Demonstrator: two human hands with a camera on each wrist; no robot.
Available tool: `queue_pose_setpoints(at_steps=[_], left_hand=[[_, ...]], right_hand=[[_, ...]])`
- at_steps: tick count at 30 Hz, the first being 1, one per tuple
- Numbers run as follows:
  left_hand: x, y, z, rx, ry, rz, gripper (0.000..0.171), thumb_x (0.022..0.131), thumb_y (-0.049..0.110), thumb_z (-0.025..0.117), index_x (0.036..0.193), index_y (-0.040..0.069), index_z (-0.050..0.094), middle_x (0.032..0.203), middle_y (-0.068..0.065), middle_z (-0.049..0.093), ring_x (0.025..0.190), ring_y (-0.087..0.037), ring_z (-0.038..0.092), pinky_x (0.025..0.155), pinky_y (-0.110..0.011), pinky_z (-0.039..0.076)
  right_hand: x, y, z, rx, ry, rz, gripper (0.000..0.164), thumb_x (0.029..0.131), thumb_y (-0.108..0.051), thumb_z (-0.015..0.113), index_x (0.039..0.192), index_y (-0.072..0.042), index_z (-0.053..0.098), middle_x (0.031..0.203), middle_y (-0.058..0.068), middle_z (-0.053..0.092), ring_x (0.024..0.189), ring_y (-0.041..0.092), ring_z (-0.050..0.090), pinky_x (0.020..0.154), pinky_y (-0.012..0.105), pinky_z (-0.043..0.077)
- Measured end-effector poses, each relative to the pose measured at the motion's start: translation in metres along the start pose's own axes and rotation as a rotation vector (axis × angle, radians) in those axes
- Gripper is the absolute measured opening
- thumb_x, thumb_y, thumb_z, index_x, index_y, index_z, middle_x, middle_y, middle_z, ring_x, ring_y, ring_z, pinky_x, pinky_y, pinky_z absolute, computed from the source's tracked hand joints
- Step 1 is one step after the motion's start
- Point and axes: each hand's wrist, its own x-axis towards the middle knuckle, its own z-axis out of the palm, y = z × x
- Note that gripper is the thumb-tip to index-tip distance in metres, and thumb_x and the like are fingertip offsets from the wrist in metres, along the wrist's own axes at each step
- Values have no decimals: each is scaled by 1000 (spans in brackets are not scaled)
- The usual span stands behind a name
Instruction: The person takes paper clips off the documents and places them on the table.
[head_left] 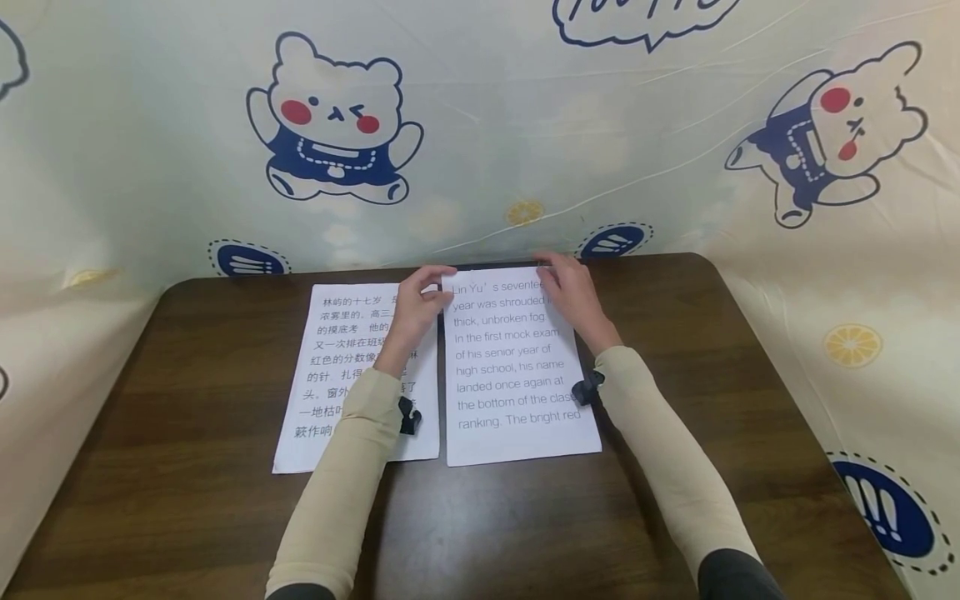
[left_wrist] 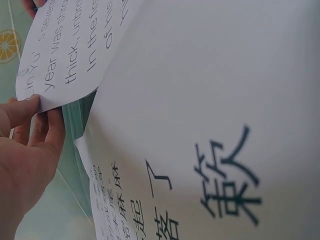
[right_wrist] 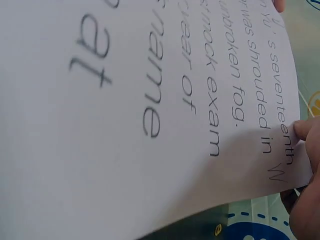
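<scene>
The white sheet is a portrait page in large, thin dark English print opening "Lin Yu's seventeenth year", with a drawn W-like mark near its one o'clock corner. It is pinched at its eleven and one o'clock corners, the paper bowed there. It sits over the brown table, its heading toward twelve o'clock, its bottom edge toward six.

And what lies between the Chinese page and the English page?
In the head view, a narrow strip of table, with the left hand over its upper end.
</scene>
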Motion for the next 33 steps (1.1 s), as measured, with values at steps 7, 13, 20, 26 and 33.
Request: queue_pose_setpoints(at_steps=[7,13,20,26,33], left_hand=[[-2,1,4,17,5,-5,40,93,-1,64,128,19,65,130,-8,63,104,-27,71,90,-29,56],[-2,1,6,17,9,20,40,93,-3,64,127,17,65,129,-10,62,108,-29,70,95,-33,57],[-3,-1,6,45,23,8,39,94,0,64,126,22,66,129,-6,62,107,-26,70,95,-35,56],[-2,-2,7,48,19,19,39,94,-1,64,126,21,65,128,-6,62,106,-27,70,95,-36,57],[-2,-3,6,44,22,24,39,93,-2,64,125,19,66,125,-7,63,102,-27,71,89,-29,57]], right_hand=[[-2,3,2,188,96,77,32,105,-19,52,135,-12,60,128,14,65,121,27,61,106,43,50],[1,5,-2,242,255,46,27,102,-14,56,128,-11,65,108,15,69,97,25,63,83,31,50],[0,8,-7,220,279,44,27,102,-14,57,128,-13,66,105,14,68,95,24,58,80,28,44],[0,15,-10,237,306,40,29,100,-12,60,129,-9,61,106,13,71,97,24,60,86,32,47],[-4,20,-16,260,304,35,25,101,-14,60,124,-6,58,108,13,70,94,22,59,84,28,47]])
